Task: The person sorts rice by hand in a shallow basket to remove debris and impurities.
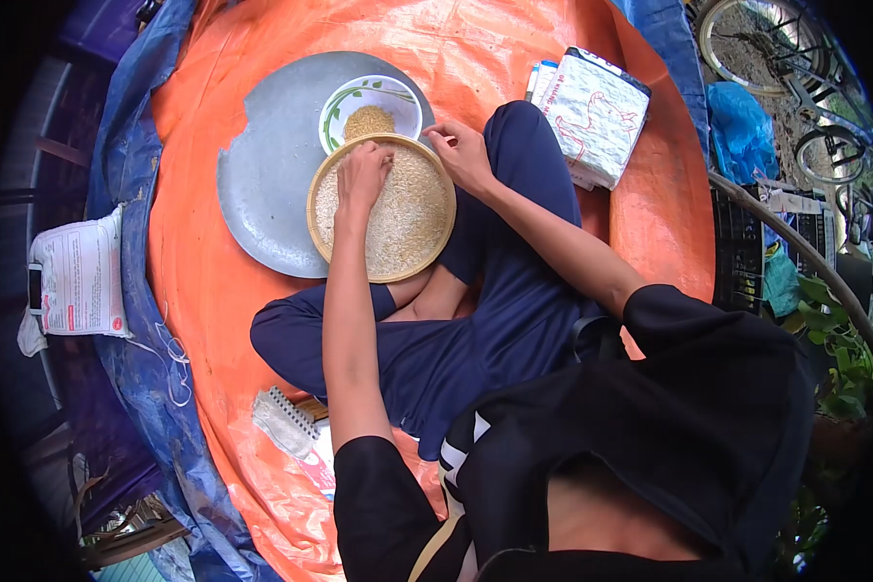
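Note:
A round woven tray (pixel 412 215) full of pale grain rests by my crossed legs, over the edge of a grey round sheet (pixel 272 184). My left hand (pixel 363 175) is over the left part of the grain, fingers bent together; what they hold, if anything, is too small to name. Just past the tray's right rim, my right hand (pixel 459 153) has thumb and fingertips pinched together near the bowl, their contents not clear. Behind the tray, a white bowl (pixel 334 118) with green leaf patterns holds a small heap of yellowish grain.
An orange tarp (pixel 204 320) lies beneath everything. White printed packs (pixel 597 116) are at the right of my knee. A spiral notebook (pixel 286 425) lies near my left leg. At the far left is a white sack (pixel 80 276); a blue bag (pixel 740 131) and bicycles are at the right.

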Tool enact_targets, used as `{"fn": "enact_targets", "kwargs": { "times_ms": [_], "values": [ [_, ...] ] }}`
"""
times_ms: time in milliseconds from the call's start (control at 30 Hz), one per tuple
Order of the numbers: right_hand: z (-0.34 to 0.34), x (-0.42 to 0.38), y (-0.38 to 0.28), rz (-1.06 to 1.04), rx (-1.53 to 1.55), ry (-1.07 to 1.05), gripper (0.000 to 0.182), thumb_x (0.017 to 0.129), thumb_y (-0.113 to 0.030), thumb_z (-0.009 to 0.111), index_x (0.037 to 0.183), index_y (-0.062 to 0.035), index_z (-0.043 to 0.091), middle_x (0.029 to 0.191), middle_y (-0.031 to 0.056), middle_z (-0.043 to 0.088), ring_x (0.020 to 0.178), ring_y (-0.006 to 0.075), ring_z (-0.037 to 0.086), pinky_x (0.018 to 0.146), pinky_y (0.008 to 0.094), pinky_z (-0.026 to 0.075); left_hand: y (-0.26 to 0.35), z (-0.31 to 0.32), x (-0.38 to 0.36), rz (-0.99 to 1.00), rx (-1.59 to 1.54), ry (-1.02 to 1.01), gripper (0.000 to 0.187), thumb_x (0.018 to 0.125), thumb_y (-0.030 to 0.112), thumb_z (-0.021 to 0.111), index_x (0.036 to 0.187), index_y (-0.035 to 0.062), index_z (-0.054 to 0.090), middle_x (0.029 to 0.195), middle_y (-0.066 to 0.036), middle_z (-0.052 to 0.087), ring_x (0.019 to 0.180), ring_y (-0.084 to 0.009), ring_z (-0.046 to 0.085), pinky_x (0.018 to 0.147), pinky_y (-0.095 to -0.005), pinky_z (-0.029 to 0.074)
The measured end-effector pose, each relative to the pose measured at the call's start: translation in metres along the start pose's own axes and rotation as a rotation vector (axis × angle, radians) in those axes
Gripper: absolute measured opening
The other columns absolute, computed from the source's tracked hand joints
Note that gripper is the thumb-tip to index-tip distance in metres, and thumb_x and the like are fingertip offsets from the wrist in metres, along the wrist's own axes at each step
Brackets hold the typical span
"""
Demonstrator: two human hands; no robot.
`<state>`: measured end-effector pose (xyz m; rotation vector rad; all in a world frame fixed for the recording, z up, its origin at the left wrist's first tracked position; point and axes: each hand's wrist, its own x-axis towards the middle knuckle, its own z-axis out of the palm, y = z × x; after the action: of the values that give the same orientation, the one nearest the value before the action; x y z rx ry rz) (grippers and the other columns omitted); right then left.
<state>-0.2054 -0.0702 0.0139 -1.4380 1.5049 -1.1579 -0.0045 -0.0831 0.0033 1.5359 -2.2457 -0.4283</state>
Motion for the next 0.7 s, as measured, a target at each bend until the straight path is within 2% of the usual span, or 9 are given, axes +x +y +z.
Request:
{"fn": "enact_targets", "kwargs": {
  "times_ms": [167, 367, 400, 467, 533, 567, 700],
  "values": [
    [-0.002, 0.005, -0.003, 0.053, 0.046, 0.014, 0.023, 0.090, -0.020, 0.058, 0.098, -0.0014, 0.071, 0.090, 0.0135, 0.071, 0.083, 0.0207, 0.069, 0.075, 0.0336, 0.053, -0.001, -0.002, 0.009, 0.051, 0.083, -0.056, 0.015, 0.075, 0.010, 0.073, 0.090, 0.0122, 0.074, 0.087, -0.007, 0.066, 0.085, -0.0269, 0.065, 0.074, -0.0406, 0.052],
    [0.005, 0.009, 0.005, 0.025, 0.076, -0.001, 0.023, 0.091, -0.017, 0.058, 0.098, -0.0002, 0.071, 0.091, 0.0135, 0.071, 0.085, 0.0203, 0.069, 0.078, 0.0331, 0.053, 0.001, -0.002, 0.021, 0.182, 0.262, -0.139, 0.008, 0.076, 0.011, 0.066, 0.080, 0.0113, 0.073, 0.087, -0.007, 0.068, 0.084, -0.0278, 0.067, 0.072, -0.0400, 0.052],
    [0.003, 0.010, 0.009, 0.017, 0.085, -0.004, 0.023, 0.091, -0.017, 0.058, 0.098, -0.0002, 0.071, 0.092, 0.0134, 0.071, 0.085, 0.0203, 0.069, 0.078, 0.0331, 0.053, 0.004, -0.002, 0.024, 0.224, 0.329, -0.166, 0.012, 0.076, 0.012, 0.061, 0.078, 0.0081, 0.072, 0.089, -0.008, 0.069, 0.085, -0.0279, 0.067, 0.073, -0.0407, 0.053],
    [0.008, 0.015, 0.013, -0.001, 0.102, -0.034, 0.023, 0.092, -0.016, 0.057, 0.100, 0.0000, 0.071, 0.093, 0.0124, 0.072, 0.086, 0.0194, 0.068, 0.080, 0.0330, 0.053, -0.005, 0.012, 0.028, 0.366, 0.372, -0.058, 0.015, 0.077, 0.011, 0.058, 0.078, 0.0041, 0.072, 0.089, -0.010, 0.069, 0.086, -0.0280, 0.068, 0.074, -0.0404, 0.054],
    [0.006, 0.016, 0.013, -0.009, 0.169, -0.080, 0.024, 0.095, -0.017, 0.056, 0.102, 0.0007, 0.070, 0.094, 0.0099, 0.072, 0.086, 0.0157, 0.066, 0.081, 0.0305, 0.051, 0.002, 0.010, 0.034, 0.373, 0.472, -0.233, 0.015, 0.077, 0.009, 0.058, 0.076, 0.0039, 0.072, 0.081, -0.015, 0.070, 0.078, -0.0290, 0.070, 0.068, -0.0409, 0.056],
    [0.006, 0.017, 0.014, -0.015, 0.165, -0.088, 0.025, 0.095, -0.018, 0.057, 0.103, 0.0006, 0.070, 0.094, 0.0094, 0.072, 0.087, 0.0149, 0.066, 0.081, 0.0298, 0.050, 0.011, 0.001, 0.035, 0.387, 0.496, -0.210, 0.014, 0.077, 0.011, 0.060, 0.073, 0.0080, 0.073, 0.076, -0.013, 0.071, 0.070, -0.0269, 0.071, 0.062, -0.0396, 0.056],
    [0.011, 0.017, 0.020, 0.010, 0.186, -0.095, 0.023, 0.095, -0.018, 0.059, 0.104, -0.0006, 0.070, 0.092, 0.0071, 0.071, 0.085, 0.0125, 0.065, 0.077, 0.0271, 0.050, 0.014, 0.006, 0.043, 0.294, 0.523, -0.345, 0.007, 0.075, 0.010, 0.065, 0.075, 0.0086, 0.072, 0.080, -0.012, 0.071, 0.076, -0.0270, 0.071, 0.064, -0.0393, 0.056]
  ]
}}
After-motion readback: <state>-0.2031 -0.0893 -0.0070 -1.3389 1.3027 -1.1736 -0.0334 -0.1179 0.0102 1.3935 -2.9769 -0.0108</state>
